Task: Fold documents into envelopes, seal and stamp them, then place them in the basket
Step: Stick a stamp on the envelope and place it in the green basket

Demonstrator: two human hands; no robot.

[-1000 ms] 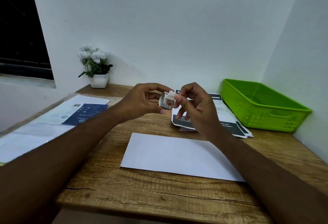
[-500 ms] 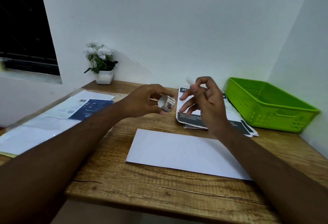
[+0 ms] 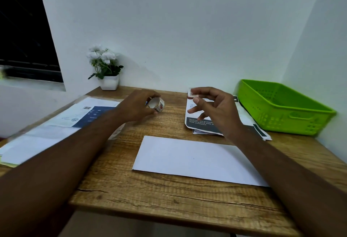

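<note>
A plain white envelope [image 3: 195,159] lies flat on the wooden desk [image 3: 169,199] in front of me. My left hand [image 3: 137,107] grips a small roll of stamps [image 3: 157,104] just above the desk, left of centre. My right hand [image 3: 212,109] hovers over a stack of printed documents [image 3: 204,124] and pinches a single small stamp [image 3: 192,93] between thumb and forefinger. The green plastic basket [image 3: 281,109] stands at the back right; I see nothing inside it.
A white pot of white flowers [image 3: 109,67] stands at the back left against the wall. More papers, one with a blue panel [image 3: 62,122], lie along the desk's left side. White walls close off the back and right; a dark window is at left.
My hands have parted: the right pulled a stamp off the roll and moved right, the left lowered the roll toward the desk. The head camera has tilted.
</note>
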